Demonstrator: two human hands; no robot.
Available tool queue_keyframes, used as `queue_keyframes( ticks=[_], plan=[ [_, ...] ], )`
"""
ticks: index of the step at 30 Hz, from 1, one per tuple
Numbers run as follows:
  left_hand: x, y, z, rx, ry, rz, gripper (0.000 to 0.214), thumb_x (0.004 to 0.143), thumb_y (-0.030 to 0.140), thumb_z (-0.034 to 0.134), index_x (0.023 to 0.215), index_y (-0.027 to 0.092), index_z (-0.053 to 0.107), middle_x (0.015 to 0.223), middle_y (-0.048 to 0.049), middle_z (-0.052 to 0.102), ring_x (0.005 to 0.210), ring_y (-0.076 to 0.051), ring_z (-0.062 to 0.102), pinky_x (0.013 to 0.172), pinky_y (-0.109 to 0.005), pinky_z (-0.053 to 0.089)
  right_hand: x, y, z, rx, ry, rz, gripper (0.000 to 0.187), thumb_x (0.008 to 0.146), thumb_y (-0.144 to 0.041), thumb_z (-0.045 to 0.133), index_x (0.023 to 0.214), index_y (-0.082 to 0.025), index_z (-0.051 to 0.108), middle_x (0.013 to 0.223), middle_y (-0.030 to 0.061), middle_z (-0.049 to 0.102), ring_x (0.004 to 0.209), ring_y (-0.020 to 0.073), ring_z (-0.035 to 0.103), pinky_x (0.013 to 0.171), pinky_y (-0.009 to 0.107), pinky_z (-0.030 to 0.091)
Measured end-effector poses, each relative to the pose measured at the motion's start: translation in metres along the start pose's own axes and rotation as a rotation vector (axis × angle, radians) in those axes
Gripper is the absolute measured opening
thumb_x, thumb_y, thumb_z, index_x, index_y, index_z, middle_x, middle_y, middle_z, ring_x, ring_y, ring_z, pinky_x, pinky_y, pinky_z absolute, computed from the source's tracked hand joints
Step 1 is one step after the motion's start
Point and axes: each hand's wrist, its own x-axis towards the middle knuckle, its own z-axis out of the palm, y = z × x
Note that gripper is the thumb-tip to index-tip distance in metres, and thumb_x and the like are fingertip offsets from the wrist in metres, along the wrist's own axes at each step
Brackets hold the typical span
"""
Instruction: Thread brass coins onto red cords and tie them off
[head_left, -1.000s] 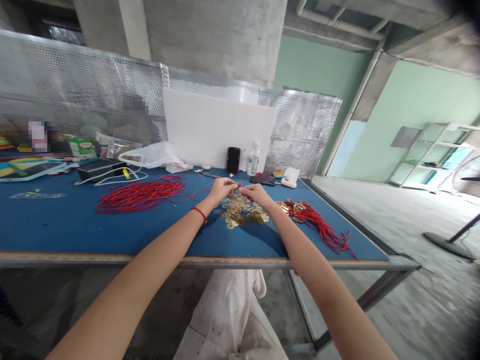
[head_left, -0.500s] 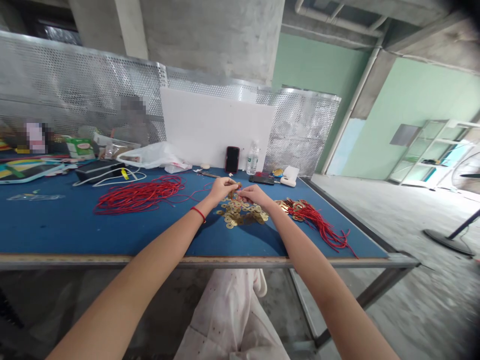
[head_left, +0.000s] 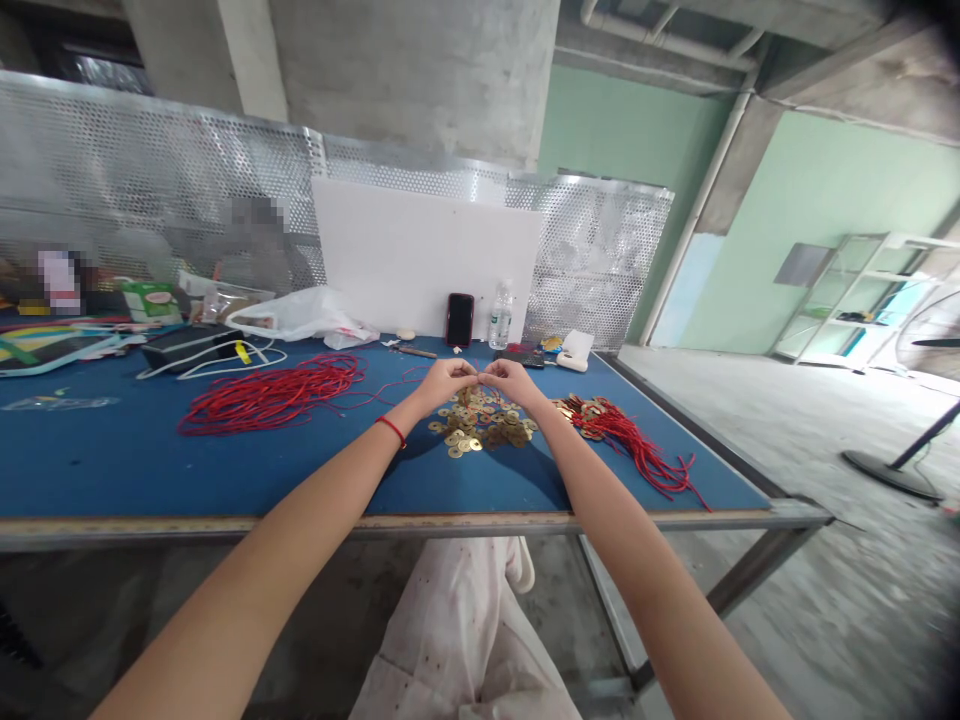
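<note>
The left hand (head_left: 448, 385) and right hand (head_left: 510, 381) reach over a blue table (head_left: 225, 470), fingertips pressed together, pinching something too small to tell, just above a heap of brass coins (head_left: 480, 425). One red cord bundle (head_left: 270, 395) lies left, another (head_left: 630, 448) right. Farther back stand one plastic bag (head_left: 292, 316) and one water bottle (head_left: 500, 316).

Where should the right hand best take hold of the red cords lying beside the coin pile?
Probably by the loose tail ends of the red cords, coming from the near side. The ends fan out free there, while the far end runs in among the brass coins beside the right hand.
</note>
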Motion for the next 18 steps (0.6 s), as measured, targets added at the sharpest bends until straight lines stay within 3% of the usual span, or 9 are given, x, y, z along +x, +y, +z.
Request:
queue_keyframes(
  ticks=[2, 4, 9, 11, 15, 18],
  plan=[
    [-0.001, 0.003, 0.001, 0.02, -0.01, -0.004, 0.024, 0.069, 0.037, 0.066, 0.073, 0.013, 0.062, 0.06, -0.0019, 0.062, 0.056, -0.014, 0.057, 0.055, -0.025, 0.044, -0.001, -0.002, 0.0, 0.106, -0.126, 0.028, 0.034, 0.063, -0.049, 0.065, 0.067, -0.017, 0.054, 0.059, -0.0036, 0.049, 0.057, 0.0094, 0.042, 0.054, 0.023, 0.032],
    [-0.001, 0.005, 0.001, 0.045, -0.012, -0.003, 0.023, 0.068, 0.035, 0.066, 0.072, 0.013, 0.062, 0.061, -0.0021, 0.062, 0.056, -0.014, 0.057, 0.055, -0.025, 0.044, -0.004, -0.006, 0.001, 0.189, -0.17, 0.068, 0.035, 0.062, -0.049, 0.067, 0.066, -0.017, 0.053, 0.057, -0.0045, 0.047, 0.055, 0.0087, 0.041, 0.053, 0.023, 0.031],
    [0.0, 0.006, 0.001, 0.001, 0.009, -0.046, 0.022, 0.068, 0.034, 0.068, 0.074, 0.013, 0.062, 0.061, -0.0019, 0.063, 0.055, -0.013, 0.057, 0.054, -0.025, 0.044, -0.006, -0.011, 0.0, 0.437, -0.081, 0.149, 0.032, 0.06, -0.041, 0.073, 0.067, -0.018, 0.051, 0.061, -0.0056, 0.049, 0.055, 0.0071, 0.044, 0.052, 0.02, 0.033],
    [0.0, 0.006, 0.0, -0.04, 0.01, -0.091, 0.022, 0.067, 0.033, 0.068, 0.074, 0.013, 0.062, 0.06, -0.0017, 0.062, 0.052, -0.013, 0.057, 0.052, -0.025, 0.044, -0.005, -0.01, -0.007, 0.578, 0.057, 0.213, 0.028, 0.064, -0.036, 0.071, 0.069, -0.019, 0.05, 0.06, -0.0064, 0.049, 0.052, 0.0059, 0.044, 0.049, 0.018, 0.033],
    [0.0, 0.006, -0.002, -0.157, 0.013, -0.174, 0.021, 0.066, 0.031, 0.069, 0.075, 0.013, 0.063, 0.063, -0.0029, 0.064, 0.055, -0.014, 0.059, 0.055, -0.026, 0.047, 0.0, -0.004, -0.028, 0.789, 0.537, 0.413, 0.019, 0.077, -0.023, 0.06, 0.071, -0.02, 0.042, 0.052, -0.0087, 0.044, 0.042, 0.0046, 0.039, 0.042, 0.016, 0.033],
    [0.0, 0.005, -0.004, -0.245, 0.016, -0.254, 0.021, 0.063, 0.027, 0.073, 0.075, 0.013, 0.063, 0.068, -0.0039, 0.066, 0.063, -0.014, 0.062, 0.059, -0.025, 0.047, 0.002, 0.001, -0.037, 0.807, 0.72, 0.467, 0.018, 0.081, -0.019, 0.055, 0.073, -0.021, 0.039, 0.053, -0.0073, 0.049, 0.043, 0.0051, 0.045, 0.045, 0.016, 0.04]
  ],
)
